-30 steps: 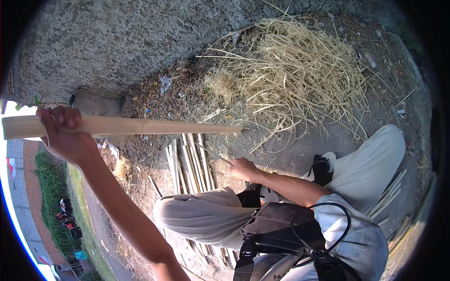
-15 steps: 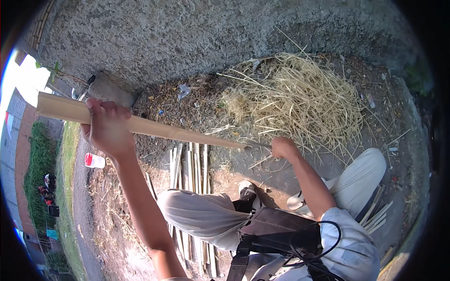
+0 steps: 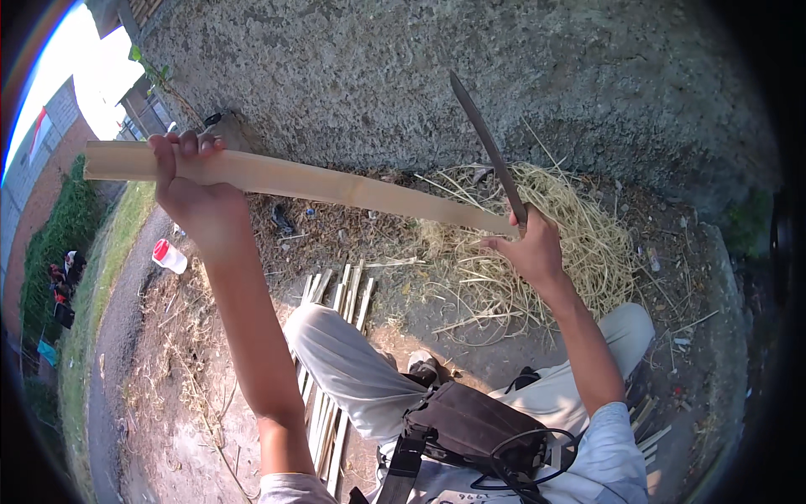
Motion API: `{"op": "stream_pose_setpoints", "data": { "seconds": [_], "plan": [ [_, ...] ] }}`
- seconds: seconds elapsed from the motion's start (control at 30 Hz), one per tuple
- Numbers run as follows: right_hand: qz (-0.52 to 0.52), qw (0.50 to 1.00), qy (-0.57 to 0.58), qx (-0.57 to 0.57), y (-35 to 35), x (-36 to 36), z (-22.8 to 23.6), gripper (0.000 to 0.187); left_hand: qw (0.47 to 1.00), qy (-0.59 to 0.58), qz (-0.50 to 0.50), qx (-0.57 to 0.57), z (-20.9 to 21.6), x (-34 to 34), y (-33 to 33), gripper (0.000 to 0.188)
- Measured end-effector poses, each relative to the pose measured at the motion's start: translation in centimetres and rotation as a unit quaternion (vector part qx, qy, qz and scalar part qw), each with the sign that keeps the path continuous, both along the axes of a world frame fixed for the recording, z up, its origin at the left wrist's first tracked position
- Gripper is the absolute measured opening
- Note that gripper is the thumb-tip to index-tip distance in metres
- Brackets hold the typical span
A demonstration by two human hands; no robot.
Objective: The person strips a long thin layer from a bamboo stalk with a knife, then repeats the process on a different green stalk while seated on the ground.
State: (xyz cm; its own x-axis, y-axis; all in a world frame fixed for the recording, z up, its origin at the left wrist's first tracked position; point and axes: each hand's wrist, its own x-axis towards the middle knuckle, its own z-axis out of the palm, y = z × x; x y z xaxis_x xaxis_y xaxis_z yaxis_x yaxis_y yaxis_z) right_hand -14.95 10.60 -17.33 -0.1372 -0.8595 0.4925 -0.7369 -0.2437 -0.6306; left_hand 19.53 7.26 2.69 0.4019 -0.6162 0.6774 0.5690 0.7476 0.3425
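Littered ground (image 3: 180, 445) runs to a rough grey far wall (image 3: 353, 84), a straw-coloured heap (image 3: 579, 252) before it. The slat (image 3: 319, 182), smooth, tan and narrowing rightward, is held up off the ground; the left grip (image 3: 197, 193) clasps its left part, the right grip (image 3: 537, 249), beside its right end, a knife (image 3: 487, 139).

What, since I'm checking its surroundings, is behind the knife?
Behind the knife: the wall, then, lower down, a straw-like pile. Whatever the knife and right hand cover is hidden.
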Motion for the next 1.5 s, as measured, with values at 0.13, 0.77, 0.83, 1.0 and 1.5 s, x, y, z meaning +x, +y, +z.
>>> {"op": "stream_pose_setpoints", "data": {
  "seconds": [0.13, 0.77, 0.83, 1.0, 1.5],
  "plan": [
    [-0.027, 0.991, 0.108, -0.079, 1.8, -1.5, 2.3, 0.069, 0.987, 0.110, -0.087, 0.079, -4.2, -3.2, -2.8, 0.022],
    [-0.351, 0.922, 0.130, 0.098, 16.8, -15.3, -3.0, 0.017, 0.676, -0.707, 0.149, 0.144, -34.2, -0.6, 5.6, 0.051],
    [-0.426, 0.888, 0.092, 0.147, 20.7, -16.7, -6.4, 0.018, 0.784, -0.528, 0.027, 0.325, -38.1, -0.1, 6.3, 0.045],
    [-0.564, 0.802, 0.022, 0.195, 31.4, -15.3, -17.3, 0.015, 0.543, -0.688, 0.076, 0.475, -54.4, 6.1, 15.0, 0.024],
    [-0.754, 0.521, -0.011, 0.400, 55.3, -6.8, -36.9, 0.033, 0.297, -0.306, -0.082, 0.901, -59.3, 13.2, 31.4, 0.022]
  ]
}}
